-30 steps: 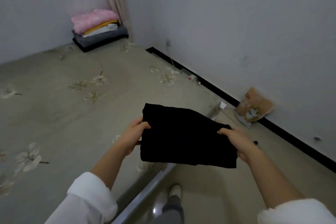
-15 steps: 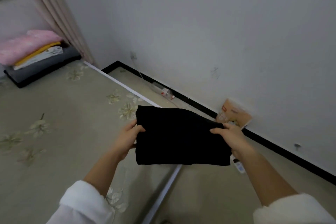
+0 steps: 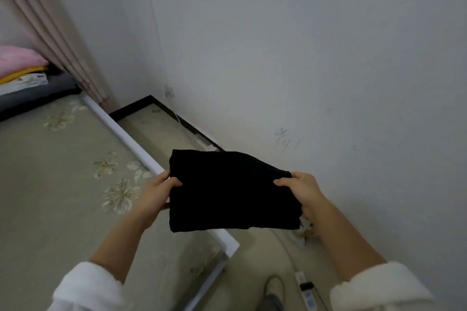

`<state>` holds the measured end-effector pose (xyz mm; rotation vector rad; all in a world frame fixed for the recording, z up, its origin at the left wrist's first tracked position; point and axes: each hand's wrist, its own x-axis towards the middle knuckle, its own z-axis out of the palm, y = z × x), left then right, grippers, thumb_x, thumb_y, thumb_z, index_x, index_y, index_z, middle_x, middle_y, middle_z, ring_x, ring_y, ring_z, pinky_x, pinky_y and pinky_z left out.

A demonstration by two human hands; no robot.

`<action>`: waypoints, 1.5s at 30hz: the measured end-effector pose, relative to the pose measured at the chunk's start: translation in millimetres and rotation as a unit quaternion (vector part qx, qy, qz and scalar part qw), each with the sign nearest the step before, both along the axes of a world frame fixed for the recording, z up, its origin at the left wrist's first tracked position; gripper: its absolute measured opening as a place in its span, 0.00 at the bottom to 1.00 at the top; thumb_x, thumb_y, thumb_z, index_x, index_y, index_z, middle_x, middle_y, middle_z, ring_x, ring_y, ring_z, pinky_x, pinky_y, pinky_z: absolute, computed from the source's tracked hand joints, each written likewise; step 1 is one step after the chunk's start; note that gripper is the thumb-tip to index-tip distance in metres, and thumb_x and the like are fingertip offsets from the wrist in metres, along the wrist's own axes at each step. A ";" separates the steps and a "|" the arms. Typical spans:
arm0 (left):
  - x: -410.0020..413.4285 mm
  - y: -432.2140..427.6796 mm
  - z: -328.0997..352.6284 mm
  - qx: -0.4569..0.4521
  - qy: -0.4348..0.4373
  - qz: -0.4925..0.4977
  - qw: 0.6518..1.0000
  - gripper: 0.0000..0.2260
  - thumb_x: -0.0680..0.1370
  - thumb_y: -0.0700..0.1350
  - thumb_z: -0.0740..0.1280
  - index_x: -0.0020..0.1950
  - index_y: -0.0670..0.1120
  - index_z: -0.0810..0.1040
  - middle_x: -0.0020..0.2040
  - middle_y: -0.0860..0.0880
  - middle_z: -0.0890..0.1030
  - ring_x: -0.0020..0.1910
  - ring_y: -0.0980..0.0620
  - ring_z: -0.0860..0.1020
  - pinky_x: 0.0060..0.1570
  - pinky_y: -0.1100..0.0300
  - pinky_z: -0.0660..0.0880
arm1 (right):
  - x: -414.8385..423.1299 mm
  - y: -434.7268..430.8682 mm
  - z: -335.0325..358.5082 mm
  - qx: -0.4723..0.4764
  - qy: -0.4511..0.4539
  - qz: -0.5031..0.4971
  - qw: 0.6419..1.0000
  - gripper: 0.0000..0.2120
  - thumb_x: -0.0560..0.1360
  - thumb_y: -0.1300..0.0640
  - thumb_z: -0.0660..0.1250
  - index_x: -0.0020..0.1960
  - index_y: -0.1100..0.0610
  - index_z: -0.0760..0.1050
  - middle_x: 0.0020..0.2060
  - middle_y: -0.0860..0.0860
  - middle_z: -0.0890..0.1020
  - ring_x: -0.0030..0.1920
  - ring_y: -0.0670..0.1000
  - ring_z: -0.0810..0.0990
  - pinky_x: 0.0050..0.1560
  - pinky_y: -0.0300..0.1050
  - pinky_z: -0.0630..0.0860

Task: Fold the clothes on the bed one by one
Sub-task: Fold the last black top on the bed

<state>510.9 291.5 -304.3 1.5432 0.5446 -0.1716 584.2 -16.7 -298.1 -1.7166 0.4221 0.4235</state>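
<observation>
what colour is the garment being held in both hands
Plain black garment, no visible pattern, seen in the head view.

Folded stack cut off at left edge; cloth hides fingers of both hands.

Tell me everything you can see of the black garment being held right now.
The black garment is folded into a flat, roughly rectangular bundle of soft matte fabric; no seams or print can be made out. It is held in the air past the bed's edge, above the floor. The left hand pinches its left edge and the right hand its right edge. Nothing else touches it.
</observation>
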 end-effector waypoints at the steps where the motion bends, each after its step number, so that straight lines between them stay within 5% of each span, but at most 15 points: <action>1: 15.7 -12.0 -0.4 -0.001 0.002 0.009 1.000 0.13 0.77 0.39 0.61 0.57 0.52 0.80 0.51 0.45 0.82 0.52 0.46 0.79 0.45 0.54 0.76 | 21.2 -10.9 0.8 0.004 0.010 0.003 1.000 0.09 0.68 0.64 0.74 0.48 0.62 0.80 0.39 0.59 0.85 0.40 0.59 0.85 0.46 0.55 0.82; 9: 106.0 -71.3 9.8 -0.010 0.021 0.063 0.998 0.12 0.79 0.40 0.61 0.60 0.50 0.78 0.51 0.43 0.81 0.52 0.46 0.79 0.43 0.56 0.75 | 166.6 -59.2 15.3 0.013 0.018 0.091 0.996 0.11 0.68 0.65 0.74 0.51 0.63 0.79 0.44 0.60 0.85 0.44 0.60 0.84 0.46 0.51 0.82; 19: 189.9 -33.2 10.7 0.011 0.024 0.159 0.987 0.12 0.78 0.40 0.61 0.57 0.50 0.78 0.48 0.44 0.81 0.50 0.46 0.79 0.42 0.56 0.75 | 297.8 9.4 10.8 0.024 0.033 0.198 0.979 0.11 0.69 0.64 0.74 0.51 0.60 0.80 0.44 0.58 0.85 0.45 0.58 0.85 0.49 0.52 0.81; 28: 279.0 90.2 10.7 0.001 0.017 0.265 0.964 0.12 0.78 0.39 0.62 0.55 0.52 0.79 0.40 0.49 0.81 0.42 0.51 0.79 0.41 0.56 0.75 | 432.0 172.0 20.1 0.008 0.023 0.302 0.953 0.08 0.71 0.64 0.68 0.50 0.61 0.80 0.42 0.56 0.83 0.41 0.53 0.82 0.36 0.41 0.75; 33: 319.2 170.4 21.5 0.004 0.025 0.328 0.944 0.12 0.78 0.38 0.61 0.56 0.50 0.78 0.44 0.47 0.79 0.44 0.49 0.78 0.46 0.54 0.73 | 492.6 280.0 24.4 0.011 0.004 0.353 0.935 0.07 0.72 0.66 0.69 0.49 0.58 0.79 0.44 0.58 0.84 0.44 0.56 0.84 0.40 0.43 0.79; 40: 360.6 271.2 23.9 0.004 0.028 0.397 0.918 0.17 0.78 0.38 0.60 0.63 0.54 0.74 0.44 0.47 0.79 0.44 0.49 0.78 0.40 0.55 0.74 | 561.3 424.7 28.0 0.004 -0.022 0.421 0.907 0.08 0.71 0.67 0.70 0.49 0.59 0.79 0.42 0.57 0.84 0.41 0.55 0.84 0.40 0.43 0.81; 45: 401.8 347.7 24.2 0.007 0.015 0.431 0.902 0.17 0.79 0.38 0.60 0.61 0.58 0.73 0.45 0.47 0.80 0.46 0.48 0.78 0.44 0.53 0.74 | 616.4 532.7 19.7 0.001 -0.016 0.470 0.882 0.20 0.70 0.64 0.72 0.61 0.61 0.76 0.48 0.58 0.83 0.45 0.55 0.84 0.45 0.46 0.81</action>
